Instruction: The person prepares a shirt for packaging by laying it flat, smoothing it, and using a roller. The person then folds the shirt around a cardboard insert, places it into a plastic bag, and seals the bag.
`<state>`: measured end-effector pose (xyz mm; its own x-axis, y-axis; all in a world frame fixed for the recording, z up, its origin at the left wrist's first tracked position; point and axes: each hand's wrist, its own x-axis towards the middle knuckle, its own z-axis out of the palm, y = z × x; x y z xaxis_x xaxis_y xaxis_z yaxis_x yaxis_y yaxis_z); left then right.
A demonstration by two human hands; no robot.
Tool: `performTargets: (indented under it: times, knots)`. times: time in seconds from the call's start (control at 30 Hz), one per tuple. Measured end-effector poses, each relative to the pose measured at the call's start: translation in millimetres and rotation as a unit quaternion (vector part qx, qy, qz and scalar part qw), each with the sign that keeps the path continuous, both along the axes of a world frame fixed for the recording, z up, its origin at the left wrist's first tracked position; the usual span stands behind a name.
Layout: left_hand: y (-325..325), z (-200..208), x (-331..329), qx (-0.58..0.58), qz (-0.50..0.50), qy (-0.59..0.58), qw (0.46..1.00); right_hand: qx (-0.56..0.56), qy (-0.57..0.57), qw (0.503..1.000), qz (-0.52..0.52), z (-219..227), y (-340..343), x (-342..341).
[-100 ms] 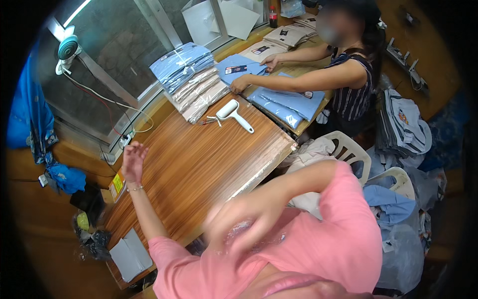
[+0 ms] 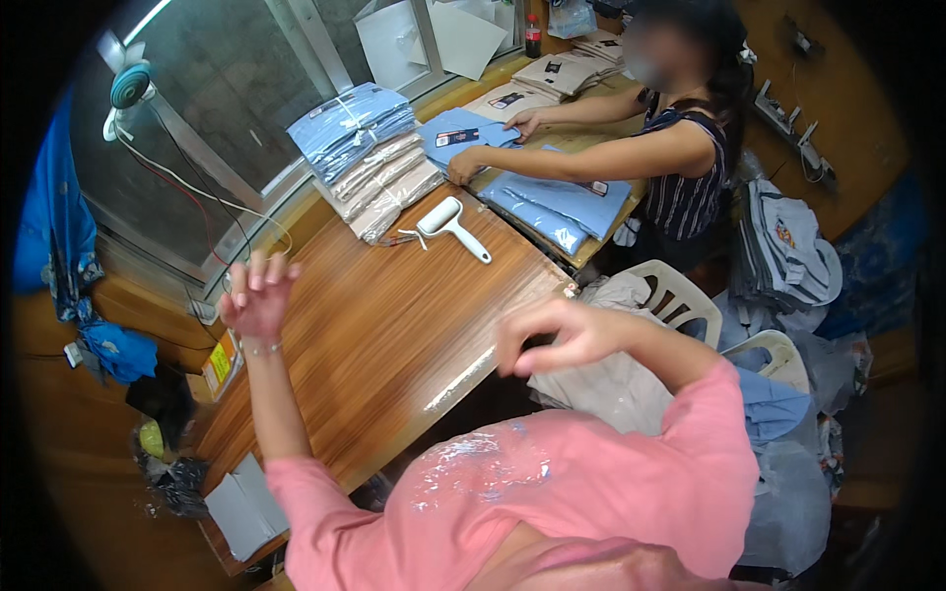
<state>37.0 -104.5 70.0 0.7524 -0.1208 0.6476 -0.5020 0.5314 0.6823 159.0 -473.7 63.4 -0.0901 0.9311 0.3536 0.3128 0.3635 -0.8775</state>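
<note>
My left hand (image 2: 261, 295) is raised over the left part of the wooden table (image 2: 345, 325), fingers apart and loosely bent, with nothing in it. In front of my chest, beside the table's right edge, my right hand (image 2: 552, 333) is curled loosely. A gap shows between its thumb and fingers, and I see nothing held there. A white lint roller (image 2: 455, 229) lies on the far part of the table, out of reach of both hands. Left of it stand tied bundles of blue packed clothes (image 2: 353, 128) on top of beige ones (image 2: 389, 182).
At the far right, a person (image 2: 680, 167) handles a folded blue garment (image 2: 463, 133) on another table. Blue packed garments (image 2: 562, 197) lie there. White plastic chairs (image 2: 690, 295) bear cloth. Grey sheets (image 2: 244, 512) lie at the near left corner. A fan (image 2: 130, 87) hangs by the window.
My right hand has moved from close over my chest, up and to the right. My left hand has turned, its fingers spreading more. The view has shifted slightly.
</note>
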Motion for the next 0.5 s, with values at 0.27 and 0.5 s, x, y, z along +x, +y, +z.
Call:
performTargets:
  times: [0.27,0.5]
  knots:
    - [-306.9,80.8,-19.5,0.282,-0.399,-0.346,0.801,-0.221,-0.229,0.928,-0.196,-23.6,-37.5,-21.6]
    - [-330.1,65.7,-76.6,0.010,-0.495,-0.391,0.776,-0.242,-0.120,0.896,-0.352,-17.8,-66.0,-56.2]
